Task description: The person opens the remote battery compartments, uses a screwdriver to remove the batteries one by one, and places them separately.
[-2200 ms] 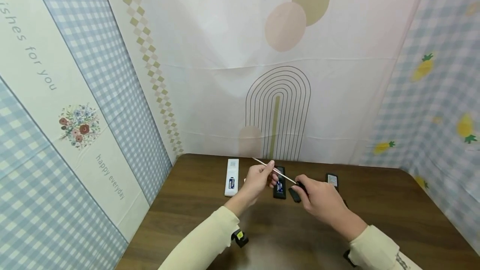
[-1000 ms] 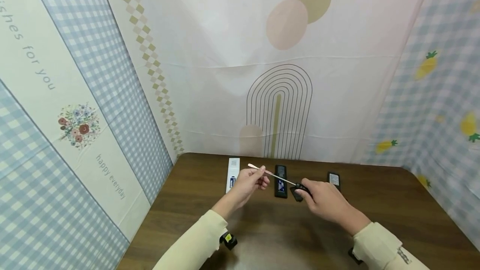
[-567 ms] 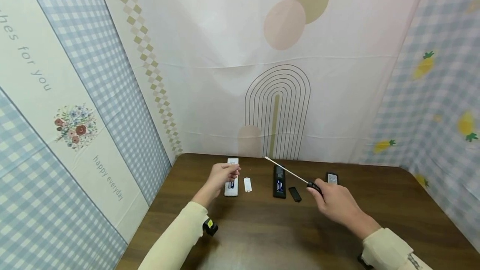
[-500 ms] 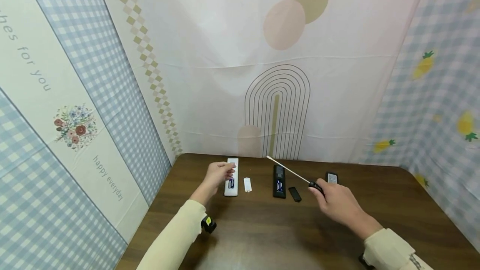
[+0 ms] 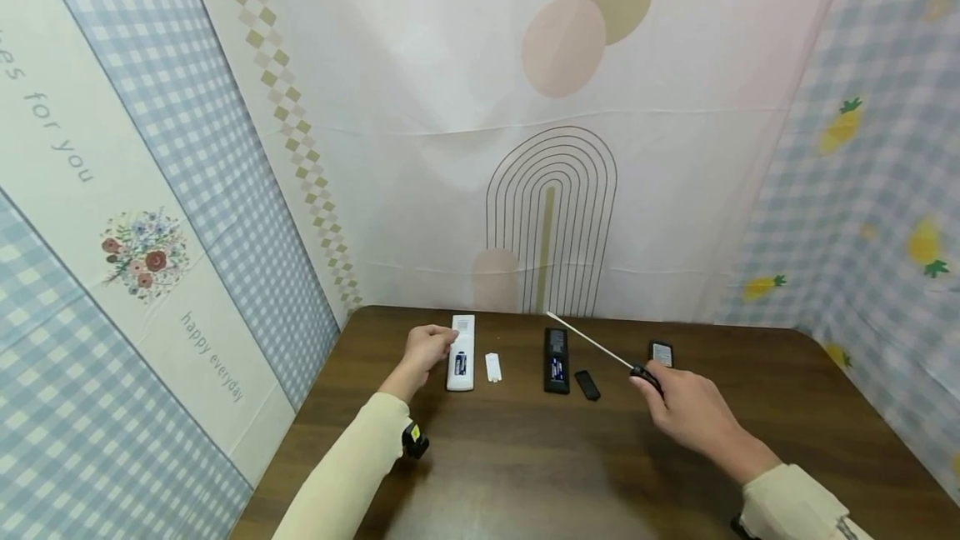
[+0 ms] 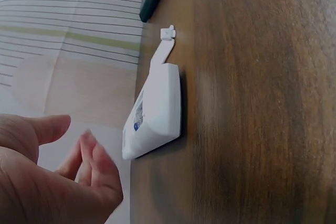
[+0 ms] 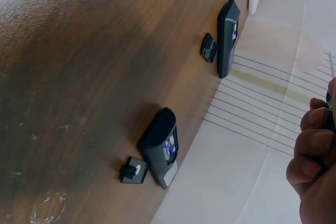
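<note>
My right hand [image 5: 693, 407] grips the black handle of a screwdriver [image 5: 596, 343], whose long thin shaft points up and left above the table. My left hand [image 5: 424, 354] is beside a white remote control [image 5: 461, 386]. In the left wrist view the thumb and fingers of the left hand [image 6: 79, 177] stand apart, loosely bent, with nothing between them. The white remote lies back up, its battery bay uncovered and batteries showing. Right of it lies a white battery cover [image 5: 492, 367].
A black remote [image 5: 557, 386] with uncovered batteries lies mid-table beside its black cover [image 5: 587, 385]. Another black remote [image 5: 662, 351] lies at the right, partly behind the right hand; the right wrist view shows a small black cover [image 7: 134, 171] by it. A printed cloth backs the table [image 5: 517, 448].
My left hand has let go of the screwdriver shaft and moved left to the white remote. The right hand has drawn the screwdriver to the right. The remotes and covers stay put.
</note>
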The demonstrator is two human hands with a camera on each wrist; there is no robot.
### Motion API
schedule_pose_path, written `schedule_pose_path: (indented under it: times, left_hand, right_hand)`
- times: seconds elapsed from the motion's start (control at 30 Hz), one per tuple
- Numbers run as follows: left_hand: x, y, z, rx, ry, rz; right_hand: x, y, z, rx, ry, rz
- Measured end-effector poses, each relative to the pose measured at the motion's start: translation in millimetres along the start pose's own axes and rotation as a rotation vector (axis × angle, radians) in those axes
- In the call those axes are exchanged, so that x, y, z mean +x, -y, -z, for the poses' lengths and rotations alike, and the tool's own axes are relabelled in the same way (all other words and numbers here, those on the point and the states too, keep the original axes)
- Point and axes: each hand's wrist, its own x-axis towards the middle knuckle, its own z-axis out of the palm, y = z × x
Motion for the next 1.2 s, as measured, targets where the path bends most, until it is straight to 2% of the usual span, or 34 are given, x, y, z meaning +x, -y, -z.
schedule_pose_path:
  times: [0.17, 0.43, 0.6, 0.73, 0.93, 1.2]
  left_hand:
    - [0.7, 2.6, -6.9, 0.158, -0.048, 0.017]
    - [11.0, 14.0, -24.2, 0.363, -0.021, 0.072]
    - [17.7, 12.9, -32.7, 0.46, -0.023, 0.078]
    - [23.1, 7.9, -30.9, 0.496, 0.007, 0.074]
    - [31.0, 5.7, -22.9, 0.445, 0.068, 0.102]
    - [35.8, 9.4, -23.5, 0.478, 0.082, 0.121]
  right_hand:
    - [-2.7, -3.3, -0.8, 0.001, 0.022, -0.015]
    - [-5.9, -3.4, -2.3, 0.026, 0.018, -0.005]
    - [-6.4, -2.6, -2.5, 0.042, 0.007, -0.006]
    - [-7.2, -2.0, -4.0, 0.05, 0.009, -0.016]
    - [-8.6, -1.8, -7.6, 0.049, 0.019, -0.019]
    - [-10.7, -4.5, -8.9, 0.067, 0.033, -0.038]
